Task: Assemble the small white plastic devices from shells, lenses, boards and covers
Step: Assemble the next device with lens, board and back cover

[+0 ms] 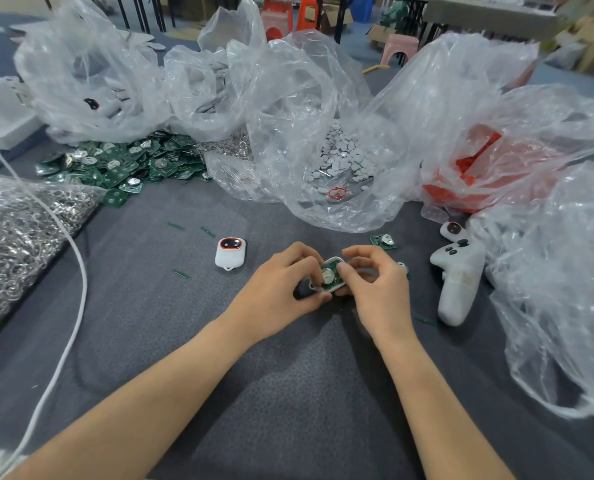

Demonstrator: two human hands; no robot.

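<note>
Grey cloth covers the bench (288, 393), with a white cable (77, 306) trailing down its left side. Mid-bench, both hands pinch one open white shell (333, 260) (a green board (330, 285) sits inside): the left hand (281, 289) grips its left end, the right hand (378, 289) its right. A finished device (229, 253) lies just left and a white controller (456, 282) to the right. Toward the far edge are heaped boards (125, 164), then white discs (344, 157) among crumpled clear bags (288, 98).
</note>
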